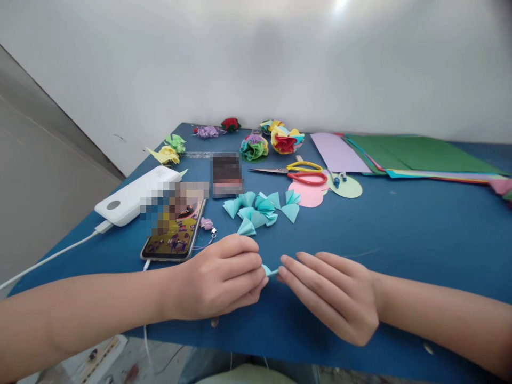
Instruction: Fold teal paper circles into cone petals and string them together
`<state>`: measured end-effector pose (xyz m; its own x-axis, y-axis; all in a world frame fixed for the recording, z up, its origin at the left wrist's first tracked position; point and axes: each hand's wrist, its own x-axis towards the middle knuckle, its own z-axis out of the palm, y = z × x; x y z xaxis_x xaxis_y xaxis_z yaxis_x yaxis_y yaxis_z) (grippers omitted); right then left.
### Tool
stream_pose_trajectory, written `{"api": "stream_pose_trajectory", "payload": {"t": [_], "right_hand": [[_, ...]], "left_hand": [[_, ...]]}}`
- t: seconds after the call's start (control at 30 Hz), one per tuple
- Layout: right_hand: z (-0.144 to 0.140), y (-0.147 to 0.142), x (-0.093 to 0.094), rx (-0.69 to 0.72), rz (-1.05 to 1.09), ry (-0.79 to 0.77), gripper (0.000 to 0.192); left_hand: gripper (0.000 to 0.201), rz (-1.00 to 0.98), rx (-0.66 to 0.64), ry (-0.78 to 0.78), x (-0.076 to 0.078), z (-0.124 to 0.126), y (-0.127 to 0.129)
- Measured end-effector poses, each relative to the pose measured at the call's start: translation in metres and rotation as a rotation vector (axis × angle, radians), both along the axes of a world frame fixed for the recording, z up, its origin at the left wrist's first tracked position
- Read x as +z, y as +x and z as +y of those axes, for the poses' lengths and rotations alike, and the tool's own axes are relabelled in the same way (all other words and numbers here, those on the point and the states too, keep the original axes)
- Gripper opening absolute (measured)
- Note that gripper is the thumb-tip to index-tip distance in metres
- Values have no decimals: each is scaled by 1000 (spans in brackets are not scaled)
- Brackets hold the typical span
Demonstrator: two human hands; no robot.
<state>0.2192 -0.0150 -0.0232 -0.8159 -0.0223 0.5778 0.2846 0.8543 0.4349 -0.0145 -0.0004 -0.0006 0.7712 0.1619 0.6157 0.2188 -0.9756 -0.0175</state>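
The left hand (224,277) is curled narrow around a small teal paper piece (269,270), most of it hidden inside the fingers, only a tip showing. The right hand (332,290) lies flat and open on the desk (420,229), its fingertips (283,272) touching that tip, seemingly to press a crease while the other hand keeps the paper steady.

Just beyond the left hand lies a cluster of folded teal paper cones (262,207), kept close within reach. Past them sit pink paper circles (308,193) and yellow-and-red scissors (298,172). Farther off from the right hand are stacked coloured paper sheets (408,154). Outward of the left hand rest a phone (174,234) and a white power bank (134,194) with a cable. Finished paper flowers (276,140) line the far edge.

The desk is covered in blue, standing against a plain white wall.
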Motion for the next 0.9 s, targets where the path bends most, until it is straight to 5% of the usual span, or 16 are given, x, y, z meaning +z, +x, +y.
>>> {"api": "stream_pose_trajectory", "payload": {"t": [0.33, 0.9], "right_hand": [[1, -3, -1, 10, 68, -77, 29], [0, -2, -2, 18, 64, -96, 31]], "left_hand": [[9, 29, 40, 156, -2, 1, -4], [9, 70, 32, 193, -16, -3, -9]]}}
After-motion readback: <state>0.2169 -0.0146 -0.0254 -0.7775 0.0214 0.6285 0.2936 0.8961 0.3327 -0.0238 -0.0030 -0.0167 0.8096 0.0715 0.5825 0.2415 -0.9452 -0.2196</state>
